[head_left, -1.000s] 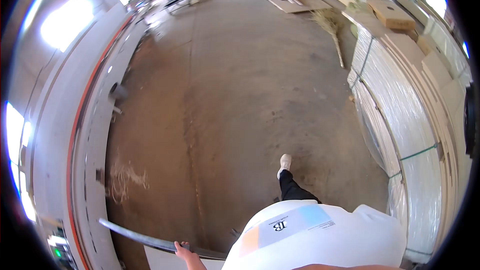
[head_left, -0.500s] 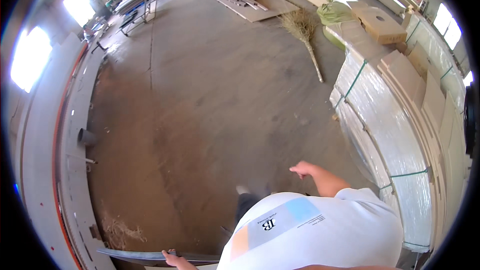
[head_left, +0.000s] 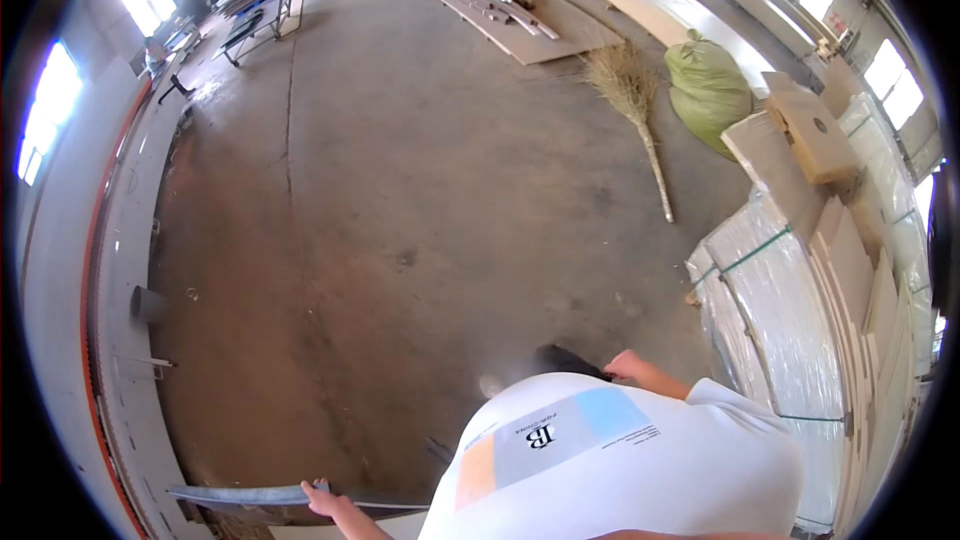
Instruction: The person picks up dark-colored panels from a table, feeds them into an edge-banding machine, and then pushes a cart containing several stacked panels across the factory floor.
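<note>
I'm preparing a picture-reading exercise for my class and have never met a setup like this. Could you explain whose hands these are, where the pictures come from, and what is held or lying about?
There is no robot here: these are a person's two bare hands. Every picture comes from one wide fisheye camera on that person's head, looking down, so straight edges bend near the rim. The large white shape at the bottom is the wearer's own shirt. The left hand grips a long grey strip. The right hand is beside the body; nothing shows in it, though its palm is hidden. On the brown floor ahead lie a straw broom and a bulging green sack. Plastic-wrapped stacks stand at the right.
</note>
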Motion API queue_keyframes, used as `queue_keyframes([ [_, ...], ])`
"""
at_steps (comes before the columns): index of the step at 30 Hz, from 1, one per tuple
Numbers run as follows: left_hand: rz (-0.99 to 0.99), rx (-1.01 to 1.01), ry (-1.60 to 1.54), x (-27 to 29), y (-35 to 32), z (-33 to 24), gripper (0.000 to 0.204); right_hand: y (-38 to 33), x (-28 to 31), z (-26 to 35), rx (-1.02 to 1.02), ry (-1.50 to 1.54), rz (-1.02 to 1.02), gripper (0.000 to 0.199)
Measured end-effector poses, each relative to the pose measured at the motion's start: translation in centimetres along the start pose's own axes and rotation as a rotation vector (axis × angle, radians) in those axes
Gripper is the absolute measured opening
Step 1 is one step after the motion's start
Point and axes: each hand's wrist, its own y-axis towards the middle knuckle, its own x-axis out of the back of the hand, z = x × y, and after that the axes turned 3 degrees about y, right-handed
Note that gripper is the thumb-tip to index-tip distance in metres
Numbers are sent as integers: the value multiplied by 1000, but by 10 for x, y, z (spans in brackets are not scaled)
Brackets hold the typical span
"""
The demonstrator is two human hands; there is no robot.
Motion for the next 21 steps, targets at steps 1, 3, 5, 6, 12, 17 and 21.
queue_keyframes([
  [1,-17,-17,4,-21,12,0,39,14,7,5,-84,326,-78,28],
  [3,-37,-54,58,-73,33,-8,39,42,23,34,-165,665,-146,26],
  [5,-33,-41,16,-142,23,-29,38,56,65,69,-184,1176,-334,22],
  [6,-47,-43,11,-172,27,-34,38,77,88,79,-185,1190,-385,25],
  [12,14,-54,-16,-325,57,-66,38,166,399,200,171,842,-975,28],
  [17,-70,-65,66,-480,80,-88,37,74,708,375,882,591,-1425,11],
  [21,-78,-89,28,-587,66,-109,37,-10,825,510,1474,229,-1723,13],
])
